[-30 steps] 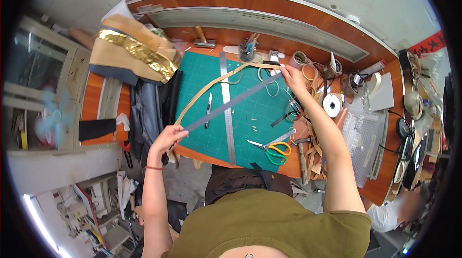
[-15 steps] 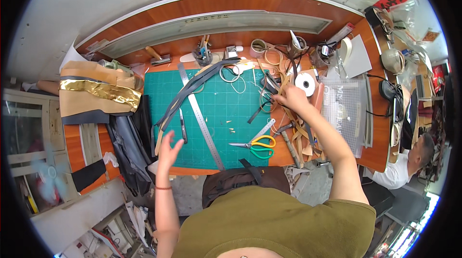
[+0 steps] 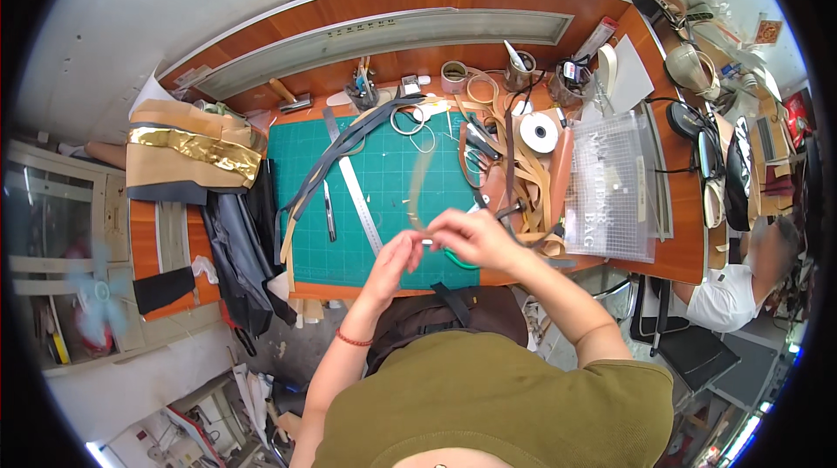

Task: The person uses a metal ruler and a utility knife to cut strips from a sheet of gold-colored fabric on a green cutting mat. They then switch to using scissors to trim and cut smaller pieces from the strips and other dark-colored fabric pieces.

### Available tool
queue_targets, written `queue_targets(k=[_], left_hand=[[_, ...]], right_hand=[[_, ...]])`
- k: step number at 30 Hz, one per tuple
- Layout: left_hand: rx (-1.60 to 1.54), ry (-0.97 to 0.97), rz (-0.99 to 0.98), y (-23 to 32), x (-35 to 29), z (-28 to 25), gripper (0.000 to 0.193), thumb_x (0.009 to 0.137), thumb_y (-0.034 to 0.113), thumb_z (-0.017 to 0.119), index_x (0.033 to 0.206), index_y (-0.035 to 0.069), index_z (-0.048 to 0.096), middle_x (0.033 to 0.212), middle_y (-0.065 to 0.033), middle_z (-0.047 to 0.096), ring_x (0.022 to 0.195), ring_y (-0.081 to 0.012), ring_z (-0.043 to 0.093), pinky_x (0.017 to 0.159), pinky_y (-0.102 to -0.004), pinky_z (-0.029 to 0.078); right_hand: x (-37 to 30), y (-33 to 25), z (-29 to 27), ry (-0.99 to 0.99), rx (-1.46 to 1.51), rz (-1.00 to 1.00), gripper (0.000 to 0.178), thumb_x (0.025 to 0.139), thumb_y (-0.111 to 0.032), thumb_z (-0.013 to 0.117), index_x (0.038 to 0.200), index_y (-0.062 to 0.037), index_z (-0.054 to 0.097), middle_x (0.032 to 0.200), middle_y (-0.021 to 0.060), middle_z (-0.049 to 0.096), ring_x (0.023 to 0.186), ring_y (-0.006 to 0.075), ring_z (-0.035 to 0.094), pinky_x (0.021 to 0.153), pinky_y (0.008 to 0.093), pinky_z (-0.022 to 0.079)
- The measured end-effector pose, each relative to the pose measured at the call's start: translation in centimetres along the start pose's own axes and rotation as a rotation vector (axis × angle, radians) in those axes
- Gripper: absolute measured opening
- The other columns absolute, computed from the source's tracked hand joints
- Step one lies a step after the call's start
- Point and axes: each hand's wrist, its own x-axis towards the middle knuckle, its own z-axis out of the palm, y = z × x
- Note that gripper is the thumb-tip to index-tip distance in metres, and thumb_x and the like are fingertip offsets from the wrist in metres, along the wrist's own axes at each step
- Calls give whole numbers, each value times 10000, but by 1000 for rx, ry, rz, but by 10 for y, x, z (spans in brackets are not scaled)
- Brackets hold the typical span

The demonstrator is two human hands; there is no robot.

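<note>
My right hand (image 3: 475,237) pinches a thin tan strip (image 3: 418,189) above the front of the green cutting mat (image 3: 305,267). The strip rises from the fingertips and is blurred by motion. Close beside it, my left hand (image 3: 394,267) has its fingers drawn together, almost touching the right fingertips. A small pale bit shows between the two hands; what the left fingers hold cannot be made out. Below the right hand the green handle (image 3: 460,260) of the scissors peeks out, the rest covered. A steel ruler (image 3: 357,198) and a dark slim cutter (image 3: 329,211) lie left of the hands.
Dark and tan strips (image 3: 336,158) curve over the mat's left side. To the right are a white spool (image 3: 539,132), a heap of tan strips (image 3: 532,180) and a clear plastic bag (image 3: 606,189). A hammer (image 3: 292,102) lies behind. A person (image 3: 728,293) sits at far right.
My right hand has left the heap at right and come to the front middle, now with a strip. My left hand has moved right to meet it, its spread fingers drawing together.
</note>
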Motion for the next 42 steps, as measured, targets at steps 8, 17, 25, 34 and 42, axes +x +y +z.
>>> queue_targets(k=[8, 17, 25, 34, 42], left_hand=[[-841, 145, 295, 47, -20, 3, 331, 1048, 304, 391, 835, 90, 526, 642, 23, 410, 623, -106, 418, 695, -289, 416], [-856, -133, 711, 142, -150, -39, 239, 1040, 221, 376, 839, 109, 439, 610, 15, 373, 512, -96, 389, 600, -286, 366], [-425, 43, 906, 158, -260, -27, 405, 1065, 333, 272, 753, 107, 396, 428, 19, 328, 285, -97, 253, 283, -248, 287], [-47, 331, 342, 86, -163, 10, 287, 1041, 256, 395, 934, 34, 541, 636, -38, 524, 584, -146, 533, 629, -303, 466], [-314, 250, 79, 29, -93, 32, 254, 1031, 253, 429, 1064, 26, 538, 710, 24, 367, 619, -88, 366, 625, -260, 366]], right_hand=[[-65, 58, 6, -5, -318, -19, 106, 865, -162, 666, 907, -74, 625, 760, 86, 663, 706, 272, 649, 636, 383, 476], [-128, 152, -91, 185, -1158, 57, 78, 794, -106, 599, 866, -90, 624, 871, 54, 614, 957, 251, 554, 897, 398, 395], [-66, 162, -85, 464, -815, 383, 244, 851, -275, 667, 922, -43, 639, 924, 141, 663, 881, 358, 636, 749, 461, 500], [5, 210, -88, 632, -557, 517, 242, 762, -225, 728, 842, -5, 666, 825, 150, 667, 756, 338, 649, 726, 398, 510], [-14, -29, 0, -70, 558, 321, 88, 881, -90, 694, 926, -29, 649, 773, -19, 646, 656, 48, 577, 588, 216, 477]])
